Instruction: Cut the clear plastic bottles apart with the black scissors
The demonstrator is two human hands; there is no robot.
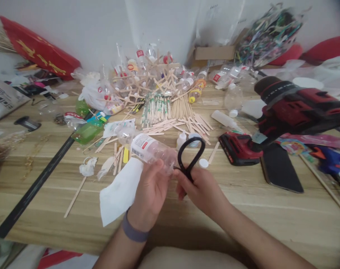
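Note:
A clear plastic bottle [155,149] with a white label lies tilted in my left hand [154,183], its base end toward me and to the right. My fingers wrap round it near the base. In my right hand [199,186] is a pair of scissors [191,149] with black loop handles, one loop sticking up above the fist. The blades are mostly hidden, close to the bottle's base. A white sheet of paper [121,192] lies on the table left of my left hand.
Craft sticks [192,125] and several plastic bottles crowd the back middle. A red cordless drill [299,108] stands at right, beside a phone [282,168]. On the left lie a green bottle [88,130], a long black strip [41,186] and a spool [27,123].

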